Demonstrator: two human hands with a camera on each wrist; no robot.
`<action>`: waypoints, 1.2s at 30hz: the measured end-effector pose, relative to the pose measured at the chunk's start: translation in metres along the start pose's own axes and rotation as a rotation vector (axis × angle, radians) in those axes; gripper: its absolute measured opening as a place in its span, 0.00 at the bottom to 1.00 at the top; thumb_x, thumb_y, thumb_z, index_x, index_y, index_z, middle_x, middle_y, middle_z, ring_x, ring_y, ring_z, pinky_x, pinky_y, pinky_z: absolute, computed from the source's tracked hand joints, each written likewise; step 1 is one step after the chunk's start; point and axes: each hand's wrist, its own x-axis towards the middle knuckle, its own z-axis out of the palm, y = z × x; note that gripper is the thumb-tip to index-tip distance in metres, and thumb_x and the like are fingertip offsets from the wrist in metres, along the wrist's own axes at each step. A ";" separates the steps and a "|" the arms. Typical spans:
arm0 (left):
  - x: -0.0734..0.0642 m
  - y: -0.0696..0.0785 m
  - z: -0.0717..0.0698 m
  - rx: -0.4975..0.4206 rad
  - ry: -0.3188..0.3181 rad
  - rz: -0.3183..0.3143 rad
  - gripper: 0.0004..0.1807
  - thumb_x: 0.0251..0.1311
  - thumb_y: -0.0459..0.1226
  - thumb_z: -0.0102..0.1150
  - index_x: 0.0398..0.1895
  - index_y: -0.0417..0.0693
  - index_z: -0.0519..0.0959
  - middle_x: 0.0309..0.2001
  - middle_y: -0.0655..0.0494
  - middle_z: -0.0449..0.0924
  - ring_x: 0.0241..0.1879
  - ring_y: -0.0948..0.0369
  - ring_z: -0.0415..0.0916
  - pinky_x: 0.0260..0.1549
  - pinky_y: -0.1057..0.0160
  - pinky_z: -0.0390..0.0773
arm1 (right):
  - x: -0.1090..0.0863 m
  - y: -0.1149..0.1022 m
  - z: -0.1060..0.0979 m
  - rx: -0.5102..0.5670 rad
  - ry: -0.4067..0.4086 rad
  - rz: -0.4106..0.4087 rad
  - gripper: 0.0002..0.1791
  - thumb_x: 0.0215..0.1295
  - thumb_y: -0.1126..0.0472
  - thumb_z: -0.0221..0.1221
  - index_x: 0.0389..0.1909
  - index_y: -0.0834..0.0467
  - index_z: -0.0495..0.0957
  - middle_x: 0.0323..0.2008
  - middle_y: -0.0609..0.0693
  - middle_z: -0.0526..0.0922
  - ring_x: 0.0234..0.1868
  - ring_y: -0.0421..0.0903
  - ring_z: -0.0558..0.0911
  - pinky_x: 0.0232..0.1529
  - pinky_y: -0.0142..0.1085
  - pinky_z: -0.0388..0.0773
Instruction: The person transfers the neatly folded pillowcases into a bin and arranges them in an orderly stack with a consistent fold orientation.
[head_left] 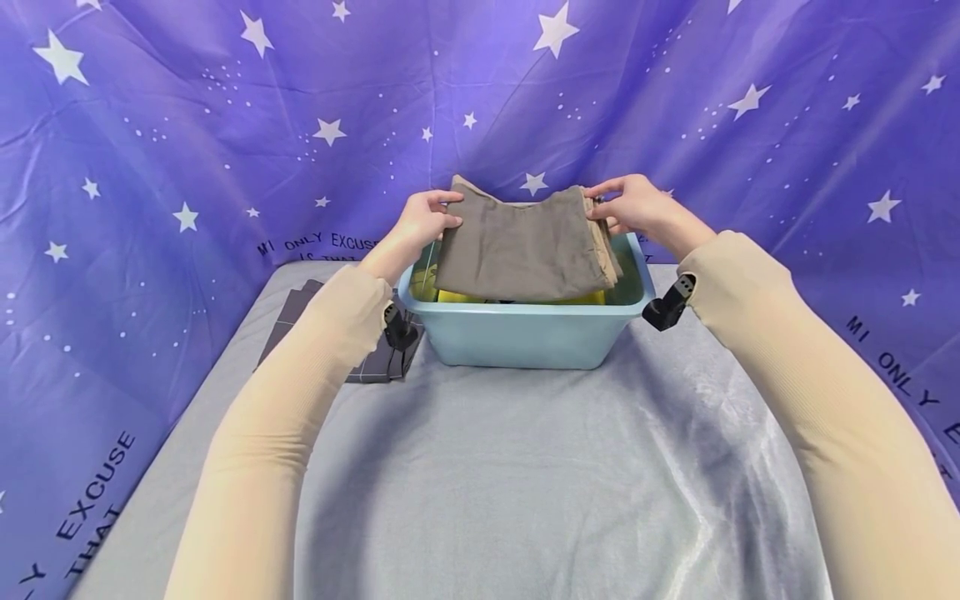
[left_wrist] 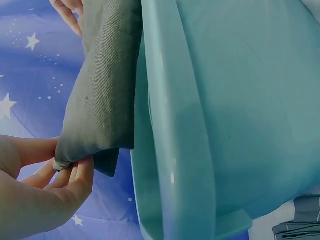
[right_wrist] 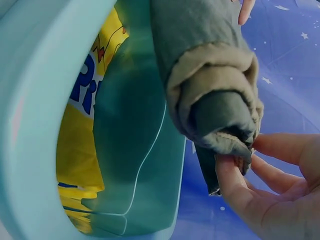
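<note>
A folded grey-brown cloth [head_left: 521, 246] with a beige inner side hangs between both hands over a light blue plastic basin [head_left: 517, 337]. My left hand [head_left: 426, 221] pinches its upper left corner between thumb and fingers. At the upper right corner my right hand [head_left: 637, 207] pinches the layered edge. In the right wrist view the cloth's end [right_wrist: 220, 105] shows several rolled layers, grey outside and beige within. Inside the basin lies a yellow printed item [right_wrist: 82, 145] with blue lettering, partly covered by the cloth in the head view. A thin white cord [right_wrist: 145, 157] runs along the basin's inside.
Left of the basin a dark grey cloth with thin white lines [head_left: 375, 362] lies folded, partly behind the left forearm. Grey fabric covers the table [head_left: 525, 467]. A purple star-patterned curtain [head_left: 480, 92] hangs close behind the basin and along both sides.
</note>
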 end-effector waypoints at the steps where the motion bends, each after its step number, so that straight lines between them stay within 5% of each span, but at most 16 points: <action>1: 0.001 0.000 0.000 0.001 0.000 -0.002 0.23 0.55 0.26 0.52 0.56 0.45 0.71 0.37 0.55 0.63 0.34 0.64 0.60 0.26 0.67 0.67 | 0.001 0.000 0.000 -0.001 0.002 -0.001 0.29 0.61 0.67 0.52 0.63 0.64 0.57 0.29 0.44 0.75 0.23 0.33 0.77 0.26 0.26 0.76; 14: 0.003 -0.007 0.003 -0.002 -0.011 -0.036 0.23 0.55 0.26 0.50 0.57 0.46 0.70 0.45 0.52 0.66 0.32 0.65 0.61 0.21 0.73 0.65 | 0.007 0.007 0.003 -0.070 0.031 0.008 0.27 0.61 0.66 0.52 0.62 0.64 0.60 0.38 0.52 0.73 0.21 0.34 0.74 0.27 0.27 0.76; 23: 0.004 -0.010 0.005 -0.024 0.009 -0.052 0.24 0.54 0.24 0.49 0.57 0.43 0.70 0.42 0.52 0.66 0.24 0.68 0.62 0.17 0.75 0.62 | 0.012 0.012 0.006 -0.085 0.040 0.005 0.25 0.61 0.69 0.50 0.61 0.65 0.61 0.33 0.50 0.72 0.17 0.34 0.71 0.22 0.26 0.73; 31: 0.037 -0.042 0.001 -0.054 0.017 -0.007 0.22 0.50 0.24 0.53 0.51 0.47 0.74 0.41 0.47 0.78 0.30 0.60 0.76 0.27 0.69 0.75 | 0.011 0.013 0.004 -0.021 0.002 0.004 0.27 0.59 0.74 0.47 0.61 0.69 0.56 0.35 0.56 0.72 0.19 0.35 0.77 0.32 0.32 0.78; 35: 0.034 -0.039 -0.007 -0.038 0.036 -0.037 0.21 0.52 0.26 0.51 0.52 0.43 0.73 0.41 0.43 0.78 0.27 0.59 0.77 0.29 0.66 0.78 | 0.006 0.013 0.003 -0.066 0.014 -0.024 0.27 0.59 0.71 0.49 0.61 0.69 0.58 0.34 0.57 0.76 0.19 0.35 0.78 0.31 0.33 0.78; 36: 0.023 -0.029 -0.009 0.006 0.048 -0.068 0.21 0.54 0.27 0.51 0.54 0.41 0.71 0.45 0.41 0.76 0.27 0.60 0.77 0.31 0.65 0.78 | 0.005 0.013 0.004 -0.095 0.014 -0.031 0.26 0.60 0.69 0.50 0.61 0.69 0.59 0.37 0.60 0.76 0.20 0.34 0.78 0.31 0.32 0.78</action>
